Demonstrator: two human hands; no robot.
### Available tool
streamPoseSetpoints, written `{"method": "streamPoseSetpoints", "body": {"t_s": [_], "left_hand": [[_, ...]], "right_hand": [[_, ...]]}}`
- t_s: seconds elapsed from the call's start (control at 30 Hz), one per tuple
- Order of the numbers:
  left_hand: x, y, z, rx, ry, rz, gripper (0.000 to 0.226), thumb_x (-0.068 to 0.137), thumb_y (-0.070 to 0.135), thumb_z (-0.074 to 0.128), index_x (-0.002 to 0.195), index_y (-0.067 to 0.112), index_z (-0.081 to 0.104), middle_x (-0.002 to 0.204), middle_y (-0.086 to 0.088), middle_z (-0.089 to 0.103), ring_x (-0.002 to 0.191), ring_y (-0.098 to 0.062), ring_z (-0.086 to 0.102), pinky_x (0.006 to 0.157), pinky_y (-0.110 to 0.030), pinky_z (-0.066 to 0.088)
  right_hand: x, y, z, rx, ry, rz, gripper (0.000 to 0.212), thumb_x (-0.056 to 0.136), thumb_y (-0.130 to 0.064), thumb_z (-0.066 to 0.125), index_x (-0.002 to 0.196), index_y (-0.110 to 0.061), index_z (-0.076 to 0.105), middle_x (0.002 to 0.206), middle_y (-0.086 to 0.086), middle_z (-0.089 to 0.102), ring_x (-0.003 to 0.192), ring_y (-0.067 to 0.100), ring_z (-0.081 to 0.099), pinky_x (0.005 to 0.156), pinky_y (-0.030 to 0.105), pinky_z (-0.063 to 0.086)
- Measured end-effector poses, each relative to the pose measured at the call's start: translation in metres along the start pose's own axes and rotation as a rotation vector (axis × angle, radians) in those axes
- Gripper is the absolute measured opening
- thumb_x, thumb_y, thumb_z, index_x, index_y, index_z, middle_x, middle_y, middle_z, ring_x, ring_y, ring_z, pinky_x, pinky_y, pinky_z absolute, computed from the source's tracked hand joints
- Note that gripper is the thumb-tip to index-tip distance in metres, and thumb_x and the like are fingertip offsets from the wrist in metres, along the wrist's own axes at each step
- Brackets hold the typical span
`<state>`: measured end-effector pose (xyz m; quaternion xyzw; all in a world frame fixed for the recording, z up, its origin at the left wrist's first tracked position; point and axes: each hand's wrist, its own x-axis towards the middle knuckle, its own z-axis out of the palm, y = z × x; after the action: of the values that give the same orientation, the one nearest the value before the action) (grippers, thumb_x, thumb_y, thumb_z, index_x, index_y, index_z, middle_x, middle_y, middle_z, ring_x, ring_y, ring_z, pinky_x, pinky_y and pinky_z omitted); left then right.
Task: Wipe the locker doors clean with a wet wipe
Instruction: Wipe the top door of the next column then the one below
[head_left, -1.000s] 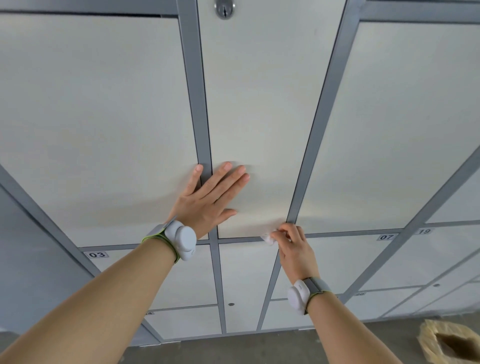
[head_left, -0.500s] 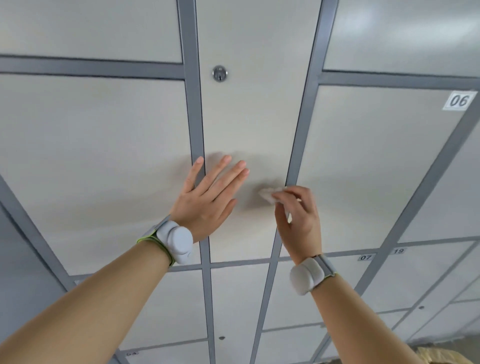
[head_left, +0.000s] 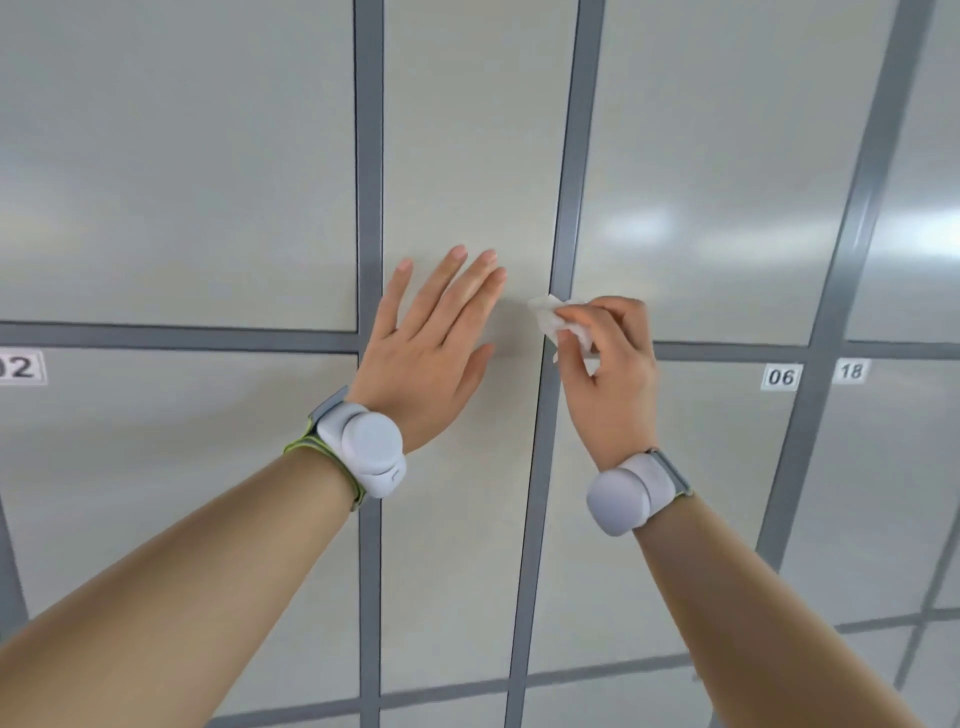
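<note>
Mid-job: the right hand (head_left: 605, 374) pinches a wet wipe (head_left: 558, 323) against the narrow locker door (head_left: 467, 156), left hand (head_left: 431, 353) flat and open, neighbouring doors apparently unwiped.

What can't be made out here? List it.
Head view: the crumpled white wet wipe is mostly hidden by curled fingers of the right hand.
Head view: the white number label at the left edge is clipped by the frame.
Head view: the tall pale grey locker door is cut off above.
Head view: the left hand hides whether its palm touches that door.
</note>
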<state>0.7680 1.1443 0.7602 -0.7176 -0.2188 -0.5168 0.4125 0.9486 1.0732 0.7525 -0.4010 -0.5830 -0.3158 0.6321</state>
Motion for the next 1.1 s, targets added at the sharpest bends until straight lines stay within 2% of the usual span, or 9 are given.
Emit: {"method": "streamPoseSetpoints", "body": {"t_s": [0.17,0.3,0.43,0.67,0.8,0.87,1.0,1.1], "left_hand": [[0.044,0.002,0.009,0.032,0.023,-0.023,0.058,0.101,0.025,0.052,0.154,0.008,0.037,0.162,-0.005,0.034,0.151,-0.025,0.028,0.123,-0.053,0.017],[0.086,0.002,0.016,0.068,0.036,-0.031,0.056,0.102,0.027,0.047,0.154,0.009,0.038,0.161,-0.004,0.034,0.151,-0.025,0.028,0.124,-0.052,0.016],[0.141,-0.001,0.027,0.067,0.057,-0.089,0.057,0.100,0.030,0.042,0.153,0.009,0.037,0.161,-0.004,0.034,0.151,-0.024,0.025,0.124,-0.048,0.008],[0.201,-0.008,0.035,0.067,0.087,-0.177,0.059,0.099,0.036,0.036,0.151,0.009,0.041,0.159,-0.003,0.037,0.150,-0.025,0.028,0.121,-0.046,0.010],[0.233,-0.017,0.041,0.078,0.085,-0.216,0.060,0.098,0.039,0.032,0.149,0.011,0.044,0.158,-0.001,0.039,0.149,-0.024,0.029,0.119,-0.044,0.008],[0.245,-0.022,0.042,0.078,0.099,-0.232,0.061,0.098,0.041,0.029,0.149,0.012,0.045,0.159,0.001,0.039,0.150,-0.023,0.029,0.119,-0.043,0.006],[0.264,-0.024,0.050,0.018,0.124,-0.278,0.066,0.096,0.045,0.021,0.153,0.018,0.039,0.163,0.006,0.031,0.152,-0.018,0.019,0.121,-0.039,0.001],[0.274,-0.019,0.060,-0.019,0.157,-0.299,0.065,0.097,0.046,0.021,0.153,0.019,0.040,0.161,0.006,0.034,0.152,-0.020,0.022,0.121,-0.039,0.003]], "right_hand": [[0.055,0.017,-0.009,0.015,0.039,-0.004,0.021,0.089,0.006,0.060,0.101,-0.007,0.071,0.105,-0.001,0.047,0.081,0.011,0.051,0.068,0.015,0.044],[0.099,0.029,-0.017,0.030,0.048,0.002,0.022,0.090,0.003,0.061,0.105,-0.008,0.071,0.107,0.000,0.048,0.082,0.011,0.053,0.069,0.020,0.047],[0.157,0.036,-0.025,0.067,0.077,-0.035,0.020,0.091,-0.001,0.061,0.104,-0.013,0.071,0.106,-0.005,0.047,0.082,0.003,0.053,0.069,0.013,0.046],[0.216,0.044,-0.026,0.079,0.094,-0.089,0.016,0.094,-0.005,0.062,0.103,-0.014,0.071,0.105,-0.005,0.048,0.085,0.012,0.055,0.068,0.015,0.046],[0.257,0.055,-0.021,0.016,0.088,-0.214,0.016,0.094,-0.007,0.060,0.107,-0.011,0.069,0.106,-0.005,0.046,0.093,0.022,0.058,0.073,0.031,0.051],[0.279,0.058,-0.018,-0.015,0.099,-0.257,0.017,0.093,-0.006,0.059,0.107,-0.010,0.069,0.106,-0.002,0.048,0.094,0.029,0.058,0.073,0.036,0.051],[0.315,0.059,-0.011,-0.029,0.191,-0.262,0.026,0.091,-0.002,0.058,0.113,-0.010,0.069,0.109,0.010,0.053,0.098,0.033,0.057,0.076,0.030,0.044],[0.334,0.060,-0.002,-0.044,0.191,-0.306,0.026,0.091,-0.005,0.054,0.111,-0.008,0.071,0.109,0.014,0.055,0.098,0.036,0.057,0.078,0.035,0.049]]}}
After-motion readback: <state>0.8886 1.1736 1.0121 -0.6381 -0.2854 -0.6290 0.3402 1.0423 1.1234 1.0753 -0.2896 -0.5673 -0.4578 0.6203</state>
